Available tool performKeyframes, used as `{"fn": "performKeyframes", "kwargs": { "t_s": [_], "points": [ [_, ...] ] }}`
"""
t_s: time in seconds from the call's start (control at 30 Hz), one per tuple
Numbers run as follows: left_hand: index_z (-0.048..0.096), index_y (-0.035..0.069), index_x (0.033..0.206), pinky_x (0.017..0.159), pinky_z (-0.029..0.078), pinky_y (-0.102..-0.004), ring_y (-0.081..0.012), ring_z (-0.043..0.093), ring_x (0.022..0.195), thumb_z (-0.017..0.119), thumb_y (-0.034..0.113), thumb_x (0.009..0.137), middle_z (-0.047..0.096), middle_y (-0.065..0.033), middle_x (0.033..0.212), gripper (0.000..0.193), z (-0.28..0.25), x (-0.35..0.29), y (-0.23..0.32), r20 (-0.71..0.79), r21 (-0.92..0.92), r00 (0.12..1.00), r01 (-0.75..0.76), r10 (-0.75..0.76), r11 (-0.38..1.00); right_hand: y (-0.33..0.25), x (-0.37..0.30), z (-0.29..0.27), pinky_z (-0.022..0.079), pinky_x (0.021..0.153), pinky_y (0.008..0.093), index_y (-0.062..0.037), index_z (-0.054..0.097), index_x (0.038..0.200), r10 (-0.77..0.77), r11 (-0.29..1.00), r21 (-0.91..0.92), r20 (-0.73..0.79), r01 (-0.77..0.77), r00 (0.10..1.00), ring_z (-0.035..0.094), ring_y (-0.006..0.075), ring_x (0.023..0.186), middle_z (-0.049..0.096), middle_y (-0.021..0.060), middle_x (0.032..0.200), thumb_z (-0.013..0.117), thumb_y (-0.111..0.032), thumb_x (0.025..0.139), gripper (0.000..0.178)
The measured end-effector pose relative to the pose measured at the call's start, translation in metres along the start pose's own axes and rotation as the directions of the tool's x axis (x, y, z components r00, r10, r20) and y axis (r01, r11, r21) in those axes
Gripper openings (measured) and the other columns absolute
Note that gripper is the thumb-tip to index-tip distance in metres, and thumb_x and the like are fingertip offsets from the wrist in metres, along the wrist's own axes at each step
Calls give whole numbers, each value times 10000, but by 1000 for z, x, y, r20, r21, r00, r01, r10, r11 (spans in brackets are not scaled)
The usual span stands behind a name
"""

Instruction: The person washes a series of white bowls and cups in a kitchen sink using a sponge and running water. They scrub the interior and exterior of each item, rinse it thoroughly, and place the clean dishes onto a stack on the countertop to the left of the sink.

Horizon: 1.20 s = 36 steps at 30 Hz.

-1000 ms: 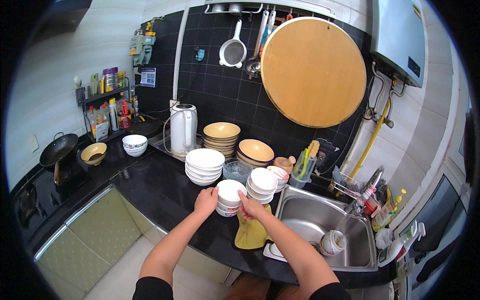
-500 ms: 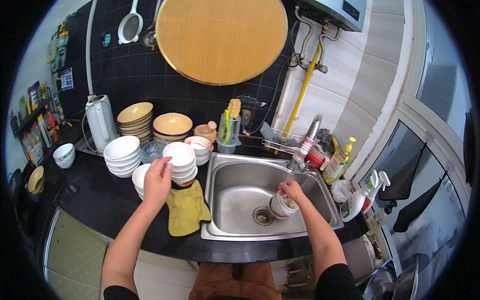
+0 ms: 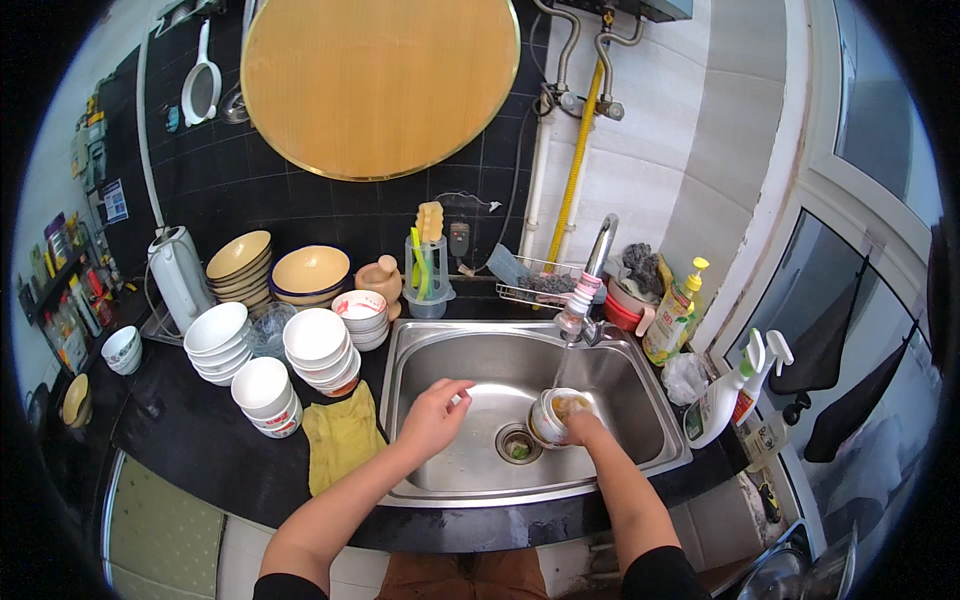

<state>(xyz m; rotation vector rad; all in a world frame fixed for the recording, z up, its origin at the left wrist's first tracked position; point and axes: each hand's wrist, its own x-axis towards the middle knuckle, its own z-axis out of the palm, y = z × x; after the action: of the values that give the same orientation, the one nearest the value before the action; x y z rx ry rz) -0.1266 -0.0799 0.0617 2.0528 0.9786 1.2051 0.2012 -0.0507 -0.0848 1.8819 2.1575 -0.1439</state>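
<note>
In the steel sink (image 3: 440, 352), my right hand (image 3: 582, 428) grips the rim of a white bowl (image 3: 545, 421), fingers partly inside it. The bowl is tilted beside the drain (image 3: 519, 444); whether others are nested with it I cannot tell. A thin stream of water falls toward it from the tap (image 3: 578, 306). Over the left part of the sink, my left hand (image 3: 434, 418) is empty, its fingers stretched out. Left of the sink stand stacked white bowls (image 3: 318, 338), with a shorter stack (image 3: 263, 388) in front. A yellow cloth (image 3: 343, 436) lies beside them.
Behind the stacks are cream bowls (image 3: 312, 270), a wooden mortar (image 3: 380, 280) and a utensil holder (image 3: 428, 285). A white kettle (image 3: 180, 277) stands at the back left. Right of the sink are a soap bottle (image 3: 673, 318) and a spray bottle (image 3: 713, 402).
My left hand has moved right, from the white bowl stacks to over the sink. The right hand still grips the bowl, its fingers now further inside. The view has shifted slightly.
</note>
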Motion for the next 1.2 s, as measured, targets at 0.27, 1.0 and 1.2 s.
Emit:
{"fn": "performKeyframes", "kwargs": {
  "t_s": [0.27,1.0,1.2],
  "points": [
    [595,52,988,497,447,-232,-99,517,595,530,117,822,586,-47,831,189,88,0,-65,192,-218,965,218,-178,951,14,-20,-21,447,700,344,-65,635,809,203,721,678,-12,-141,979,587,260,774,615,147,842,686,-385,657,358],
    [583,16,968,405,458,-242,-117,545,527,496,106,827,610,-76,830,189,164,19,-116,358,-367,695,719,-623,591,8,2,-6,427,766,395,3,562,946,449,649,756,-287,-88,846,562,352,875,578,235,902,435,-271,797,337],
    [574,18,974,416,456,-247,-115,536,525,508,128,818,608,-70,822,202,164,21,-113,367,-351,653,757,-663,551,42,37,42,416,626,294,9,563,875,599,293,956,-206,28,774,515,159,675,571,60,758,441,-234,836,275]
  ]
}}
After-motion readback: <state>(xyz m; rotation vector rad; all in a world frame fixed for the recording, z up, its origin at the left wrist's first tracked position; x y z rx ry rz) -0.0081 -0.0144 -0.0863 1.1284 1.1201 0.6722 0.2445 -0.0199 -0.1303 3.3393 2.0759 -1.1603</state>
